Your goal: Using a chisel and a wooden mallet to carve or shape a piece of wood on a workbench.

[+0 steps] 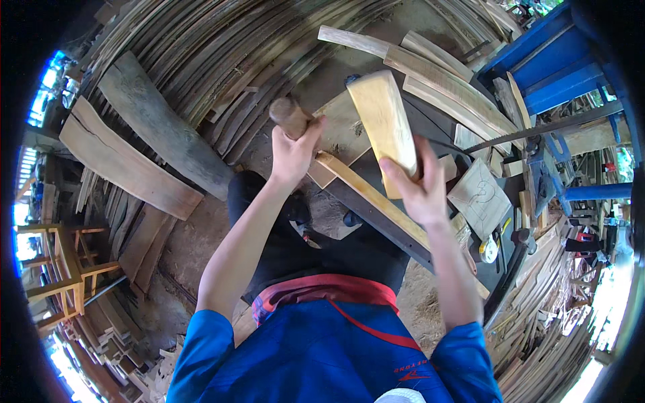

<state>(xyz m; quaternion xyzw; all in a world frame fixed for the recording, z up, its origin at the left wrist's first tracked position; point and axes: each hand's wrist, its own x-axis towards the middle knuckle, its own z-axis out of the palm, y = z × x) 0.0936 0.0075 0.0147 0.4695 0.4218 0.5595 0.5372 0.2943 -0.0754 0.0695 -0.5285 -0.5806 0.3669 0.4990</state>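
In my left hand (293,156) is a short brown wooden piece (287,114) with a blunt, rounded end, its fingers closed round the lower part. Whether this is a mallet or a plain block I cannot tell. My right hand (420,188) grips a thick pale-yellow wood block (381,117) near its lower end, thumb on one face and fingers along the far side. The block is raised and slightly tilted over the dark workbench (355,205). Between and below both hands, a long narrow wood strip (373,193) lies along the bench's near edge.
On the bench to the right are a marked board (480,195), a tape measure (489,250) and a hammer (521,240). A long blade (557,126) runs beside a blue metal frame (568,87). Wide planks (127,161) lie left; stacked boards (195,50) fill the back.
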